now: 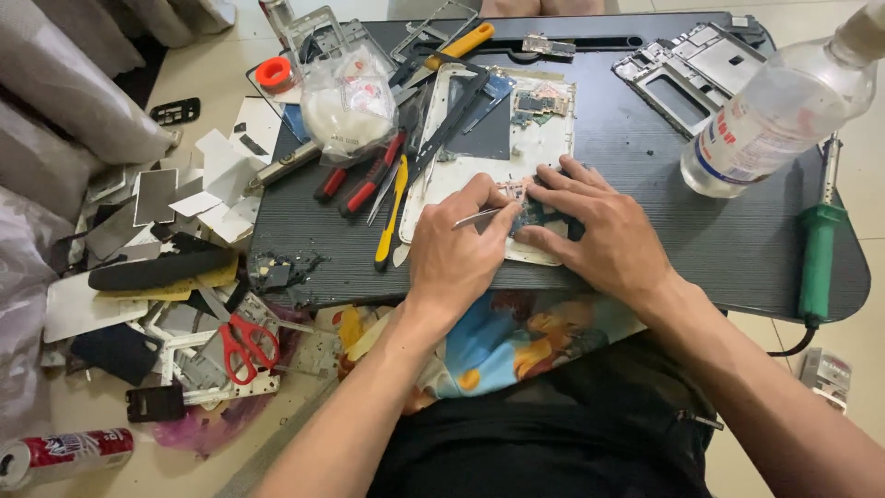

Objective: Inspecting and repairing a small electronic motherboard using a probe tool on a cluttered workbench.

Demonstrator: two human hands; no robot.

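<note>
My left hand point(461, 249) pinches a thin pair of metal tweezers point(476, 219), tips pointing right at a small dark circuit board point(533, 214). My right hand point(599, 226) presses that board down with spread fingers on a white phone panel point(544, 138) lying on the black lap table point(645, 157). More board pieces point(539, 100) lie on the panel farther back.
Red- and yellow-handled tools point(373, 184) and a plastic bag point(348, 97) lie left of the panel. A clear bottle point(774, 115), a green soldering iron point(818, 249) and phone frames point(687, 69) sit at right. Red scissors point(247, 346), a can point(64, 456) and scraps litter the floor.
</note>
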